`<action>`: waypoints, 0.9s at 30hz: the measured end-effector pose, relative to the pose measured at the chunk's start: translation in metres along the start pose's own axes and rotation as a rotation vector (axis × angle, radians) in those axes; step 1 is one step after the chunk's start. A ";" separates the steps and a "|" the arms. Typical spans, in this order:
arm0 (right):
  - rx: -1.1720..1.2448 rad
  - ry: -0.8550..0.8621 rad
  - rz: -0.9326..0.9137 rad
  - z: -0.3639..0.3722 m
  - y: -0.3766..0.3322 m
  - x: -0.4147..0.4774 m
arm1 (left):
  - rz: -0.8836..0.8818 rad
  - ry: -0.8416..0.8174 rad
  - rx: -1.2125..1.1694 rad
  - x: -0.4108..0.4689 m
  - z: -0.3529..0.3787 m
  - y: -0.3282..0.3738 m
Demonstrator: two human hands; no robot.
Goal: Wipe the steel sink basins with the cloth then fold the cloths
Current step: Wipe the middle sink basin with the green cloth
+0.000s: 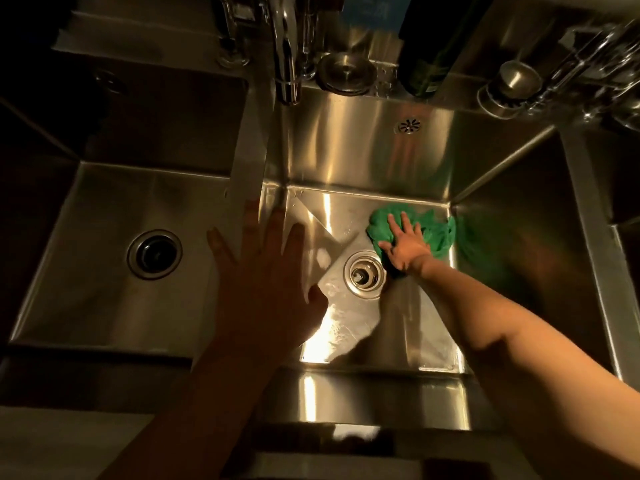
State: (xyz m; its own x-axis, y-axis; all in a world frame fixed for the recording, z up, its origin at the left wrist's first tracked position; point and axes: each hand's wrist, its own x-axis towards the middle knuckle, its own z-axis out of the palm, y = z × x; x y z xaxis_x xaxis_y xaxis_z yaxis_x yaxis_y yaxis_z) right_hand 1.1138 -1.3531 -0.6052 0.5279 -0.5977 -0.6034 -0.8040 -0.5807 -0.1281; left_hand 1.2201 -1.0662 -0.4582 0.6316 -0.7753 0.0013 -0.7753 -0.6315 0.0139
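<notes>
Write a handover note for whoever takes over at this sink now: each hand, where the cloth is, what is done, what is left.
Right hand: fingers spread flat, pressing the green cloth on the floor of the right basin, near its far right corner, beyond the drain.
Left hand: open, fingers spread, holding nothing, above the divider between the basins.
Done: right basin floor shows wet streaks by the drain, so wiping is under way.
To do: the rest of the right basin, the left basin, then folding. Only one cloth is in view.
</notes>
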 end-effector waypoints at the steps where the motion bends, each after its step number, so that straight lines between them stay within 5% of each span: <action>1: 0.022 0.018 -0.017 0.003 -0.016 0.005 | 0.001 0.002 0.004 0.000 -0.001 0.001; 9: 0.105 -0.040 -0.361 0.048 -0.090 -0.019 | 0.004 -0.066 0.032 -0.002 -0.011 -0.004; 14: -0.340 -0.123 -0.482 0.083 -0.064 -0.055 | 0.001 -0.079 0.024 0.000 -0.012 -0.003; 21: -0.486 -0.409 -0.704 0.100 0.022 -0.109 | 0.002 -0.108 0.042 0.001 -0.012 -0.003; 27: -0.335 -0.420 -0.431 0.060 0.095 -0.124 | 0.006 -0.123 0.037 -0.001 -0.016 -0.002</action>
State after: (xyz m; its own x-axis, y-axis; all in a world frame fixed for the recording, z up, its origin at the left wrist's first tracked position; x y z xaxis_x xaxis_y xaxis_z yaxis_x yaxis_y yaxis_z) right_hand 0.9559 -1.3011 -0.5894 0.5760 -0.0494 -0.8160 -0.3824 -0.8985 -0.2155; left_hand 1.2210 -1.0642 -0.4424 0.6230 -0.7728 -0.1214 -0.7800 -0.6253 -0.0225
